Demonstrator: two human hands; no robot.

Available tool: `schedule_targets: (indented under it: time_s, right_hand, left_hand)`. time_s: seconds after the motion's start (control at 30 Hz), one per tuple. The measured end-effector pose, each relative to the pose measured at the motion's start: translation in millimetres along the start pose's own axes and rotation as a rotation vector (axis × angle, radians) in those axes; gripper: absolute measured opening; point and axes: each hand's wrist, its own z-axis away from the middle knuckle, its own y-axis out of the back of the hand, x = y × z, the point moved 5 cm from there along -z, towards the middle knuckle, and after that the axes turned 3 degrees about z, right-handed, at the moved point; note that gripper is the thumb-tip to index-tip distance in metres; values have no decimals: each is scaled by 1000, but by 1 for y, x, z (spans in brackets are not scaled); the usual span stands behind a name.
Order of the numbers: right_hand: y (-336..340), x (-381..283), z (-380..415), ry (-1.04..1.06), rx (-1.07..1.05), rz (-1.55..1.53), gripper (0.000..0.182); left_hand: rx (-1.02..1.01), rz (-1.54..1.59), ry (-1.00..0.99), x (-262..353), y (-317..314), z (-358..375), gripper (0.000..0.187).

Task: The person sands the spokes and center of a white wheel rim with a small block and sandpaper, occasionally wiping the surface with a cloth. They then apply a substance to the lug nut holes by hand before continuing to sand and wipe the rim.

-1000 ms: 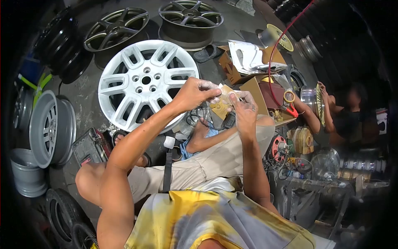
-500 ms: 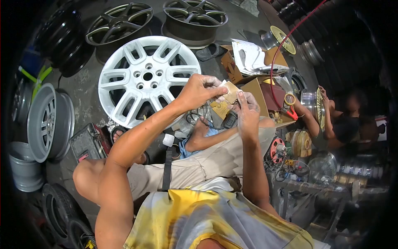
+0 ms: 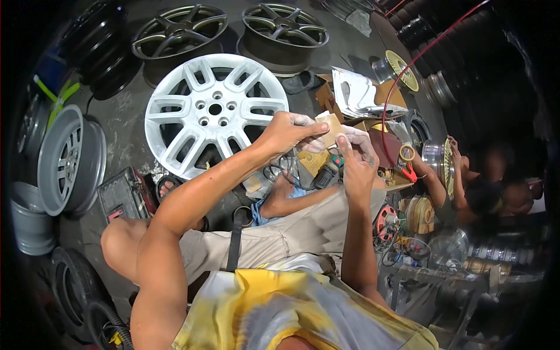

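Between my two hands, over my lap, is a small tan piece of sandpaper (image 3: 331,129) with a pale edge showing at its top. My left hand (image 3: 296,135) pinches its left side between thumb and fingers. At its right lower side, my right hand (image 3: 358,156) closes on it with thumb and fingers. Whitish dust coats the fingers of both hands. Just beyond my left hand, a white multi-spoke wheel rim (image 3: 192,137) lies face up on the floor. Below the sandpaper, a dark power tool (image 3: 328,174) rests beside a yellowish sheet (image 3: 313,160).
Two dark rims (image 3: 179,30) sit behind the white one, and a grey rim (image 3: 60,160) stands at left. A toolbox (image 3: 125,195) is near my foot. At right are a cardboard box with papers (image 3: 359,96), a red hose (image 3: 402,73) and another person's arm (image 3: 429,175).
The view has shifted slightly, and the power tool shows more fully below my hands. Both hands keep hold of the sandpaper, which now sits at a slightly different angle.
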Motion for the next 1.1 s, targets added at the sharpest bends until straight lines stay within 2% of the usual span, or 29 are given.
schedule_targets:
  time_s: [0.07, 0.2, 0.33, 0.37, 0.47, 0.53, 0.6, 0.73, 0.8, 0.83, 0.93, 0.97, 1.0, 1.07, 1.1]
  right_hand:
    - [-3, 3, 3, -134, 27, -72, 14]
    - [-7, 11, 6, -94, 8, -89, 12]
    - [-4, 18, 11, -153, 9, -58, 13]
    - [-2, 24, 14, -191, 24, -98, 15]
    - [2, 31, 10, -282, -3, -199, 20]
    - [5, 34, 10, -347, -40, -253, 23]
    - [6, 30, 6, -293, -67, -203, 30]
    - [0, 4, 7, -163, -58, -191, 37]
    - [-3, -11, 8, 14, -164, -114, 41]
    - [-5, -17, 9, -24, -136, -50, 33]
    - [13, 1, 2, -93, -136, 99, 23]
    - [16, 8, 0, -106, -104, 4, 14]
    - [13, 1, 1, -103, -96, 11, 14]
    - [7, -10, 2, -243, -44, -2, 12]
    - [8, -8, 1, -226, -30, -11, 12]
  left_hand:
    - [12, 34, -26, 3, 3, -1, 33]
    - [19, -66, -94, 1, 6, -3, 31]
    - [-14, -85, -177, 7, 1, 3, 24]
    - [24, -249, -178, 10, 4, 4, 22]
    - [-66, -175, -208, 6, 4, 0, 22]
    - [-68, -106, -145, 1, 3, -2, 19]
    - [-74, 120, 13, -9, 2, -6, 18]
    - [-111, 236, 78, -12, 2, -6, 26]
    - [-125, 381, 130, -13, -1, -4, 36]
    - [-154, 353, 138, -13, -2, -3, 43]
    - [-314, 212, 199, -7, -7, 2, 39]
    - [-292, 60, 180, -4, -6, 3, 46]
    - [-303, 60, 180, -2, -5, 2, 46]
    - [-255, -112, 43, 8, 2, 0, 48]
    - [-240, -163, -4, 19, 2, 5, 47]
